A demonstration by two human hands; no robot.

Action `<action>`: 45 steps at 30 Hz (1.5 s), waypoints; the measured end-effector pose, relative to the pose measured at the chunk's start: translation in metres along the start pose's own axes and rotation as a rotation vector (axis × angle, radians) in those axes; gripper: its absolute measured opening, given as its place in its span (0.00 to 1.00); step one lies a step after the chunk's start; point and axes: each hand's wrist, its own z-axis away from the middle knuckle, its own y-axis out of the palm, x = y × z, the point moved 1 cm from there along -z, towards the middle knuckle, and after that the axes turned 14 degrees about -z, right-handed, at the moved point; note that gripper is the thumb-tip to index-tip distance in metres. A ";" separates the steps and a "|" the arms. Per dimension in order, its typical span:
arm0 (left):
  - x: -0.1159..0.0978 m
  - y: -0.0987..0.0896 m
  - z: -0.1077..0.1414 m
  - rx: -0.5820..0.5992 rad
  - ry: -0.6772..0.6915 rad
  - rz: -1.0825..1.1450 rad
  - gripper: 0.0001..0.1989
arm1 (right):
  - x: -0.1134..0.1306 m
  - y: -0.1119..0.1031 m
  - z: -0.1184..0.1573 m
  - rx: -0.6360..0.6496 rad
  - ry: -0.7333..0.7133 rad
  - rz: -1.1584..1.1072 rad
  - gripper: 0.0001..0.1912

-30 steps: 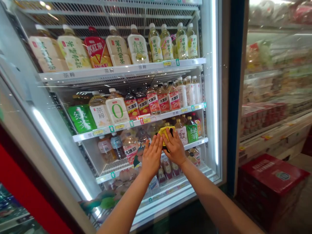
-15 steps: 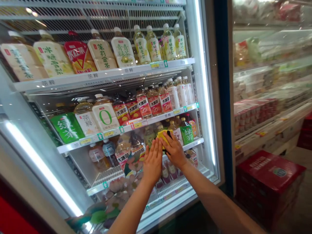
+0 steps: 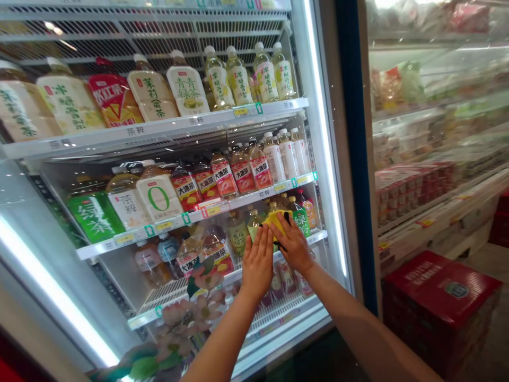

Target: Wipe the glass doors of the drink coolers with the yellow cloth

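Note:
A yellow cloth [image 3: 274, 218] lies against the glass door of a lit drinks cooler, in front of the third row of bottles. My right hand [image 3: 293, 245] presses on the cloth, which shows above and between its fingers, along with dark bits that may be straps. Just left of it, my left hand [image 3: 257, 259] rests flat with its fingers stretched upward, fingertips at the cloth's lower left edge. Behind the glass stand a green-labelled bottle [image 3: 300, 218] and a row of red-labelled tea bottles [image 3: 242, 174].
White shelves [image 3: 159, 131] hold large tea bottles. A bright light strip [image 3: 326, 132] runs down the cooler's right side. Beyond the dark blue post [image 3: 356, 138] are an open chilled display and a red box [image 3: 441, 286] on the floor. Flower shapes [image 3: 178, 323] show low on the glass.
Both hands and the cloth have shifted slightly right across the glass. The view has moved a little, so the shelves appear further left.

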 end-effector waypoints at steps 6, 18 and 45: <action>-0.029 0.001 -0.034 0.046 0.090 0.039 0.42 | -0.041 -0.039 -0.001 -0.057 0.068 0.089 0.41; -0.046 0.008 -0.028 0.088 0.143 0.037 0.40 | -0.059 -0.058 0.020 -0.024 0.110 0.072 0.40; -0.124 0.021 -0.077 0.067 0.197 0.138 0.44 | -0.118 -0.109 0.057 -0.018 0.237 0.248 0.33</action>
